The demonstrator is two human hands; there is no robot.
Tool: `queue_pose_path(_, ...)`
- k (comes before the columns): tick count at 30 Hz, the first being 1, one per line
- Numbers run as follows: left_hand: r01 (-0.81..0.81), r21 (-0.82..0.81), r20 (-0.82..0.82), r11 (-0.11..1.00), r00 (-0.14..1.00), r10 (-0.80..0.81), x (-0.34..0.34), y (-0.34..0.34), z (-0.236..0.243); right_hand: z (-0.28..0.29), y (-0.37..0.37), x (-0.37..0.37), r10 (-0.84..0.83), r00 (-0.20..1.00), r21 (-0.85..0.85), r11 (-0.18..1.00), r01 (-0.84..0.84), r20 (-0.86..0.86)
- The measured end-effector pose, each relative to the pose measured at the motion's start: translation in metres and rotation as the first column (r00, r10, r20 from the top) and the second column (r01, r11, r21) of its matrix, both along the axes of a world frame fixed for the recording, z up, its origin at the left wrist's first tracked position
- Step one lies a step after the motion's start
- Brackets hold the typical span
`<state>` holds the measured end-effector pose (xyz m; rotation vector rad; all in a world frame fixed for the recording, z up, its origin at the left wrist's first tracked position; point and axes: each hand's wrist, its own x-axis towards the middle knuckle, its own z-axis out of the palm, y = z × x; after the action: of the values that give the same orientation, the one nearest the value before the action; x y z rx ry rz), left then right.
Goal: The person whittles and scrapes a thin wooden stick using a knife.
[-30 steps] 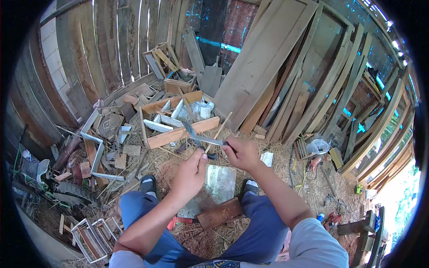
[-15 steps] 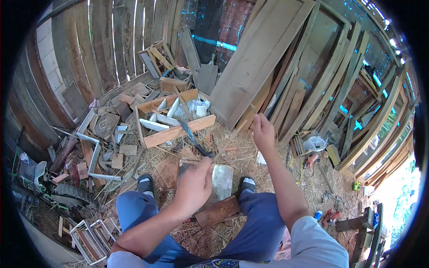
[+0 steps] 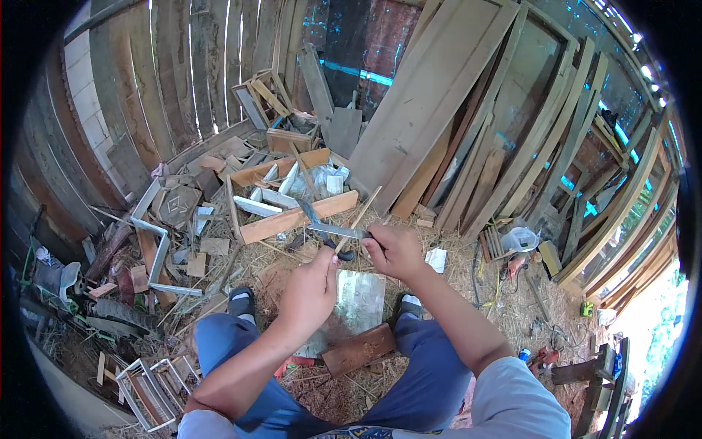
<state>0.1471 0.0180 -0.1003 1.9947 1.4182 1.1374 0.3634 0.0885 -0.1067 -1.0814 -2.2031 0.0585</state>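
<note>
My left hand (image 3: 310, 288) is closed around the lower end of a thin pale wooden stick (image 3: 363, 210), which slants up and to the right. My right hand (image 3: 395, 253) grips a knife (image 3: 339, 231) by its handle, with the blade pointing left. The blade lies across the stick just above my left fist; whether it touches the wood I cannot tell. Beyond my hands lies a dark curved machete (image 3: 308, 211), its blade against a plank box (image 3: 300, 217) and its black handle partly hidden behind the knife.
A pale flat board (image 3: 361, 298) and a brown wood block (image 3: 358, 350) lie between my feet on straw-strewn ground. Scrap wood and a white angled frame (image 3: 152, 252) are on the left. Tall panels (image 3: 431, 102) lean on the far wall; a clear plastic container (image 3: 521, 239) sits right.
My right hand has come down and left with the knife, bringing its blade across the stick. My left hand has moved slightly, and the stick now tilts up to the right.
</note>
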Motion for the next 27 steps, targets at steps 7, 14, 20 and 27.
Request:
queue_pose_path(7, 0.010, -0.043, -0.046, 0.999, 0.999, -0.012, 0.006, -0.010, 0.010, -0.015, 0.061, 0.060, -0.520, 0.840, -0.096, 0.854, 0.511, -0.157)
queue_pose_path(14, 0.130, -0.196, 0.230, 0.972, 0.970, -0.084, -0.003, 0.005, -0.024, -0.012, 0.017, 0.033, -0.326, 0.895, -0.078, 0.945, 0.317, -0.304)
queue_pose_path(20, 0.096, -0.219, 0.272, 0.971, 0.962, -0.034, -0.005, 0.008, -0.012, -0.012, 0.000, -0.005, -0.025, 0.999, -0.093, 0.995, 0.021, -0.043)
queue_pose_path(27, 0.033, -0.161, 0.076, 0.986, 0.997, -0.021, 0.000, 0.005, -0.004, -0.015, 0.024, 0.018, -0.263, 0.964, -0.063, 0.964, 0.260, -0.044)
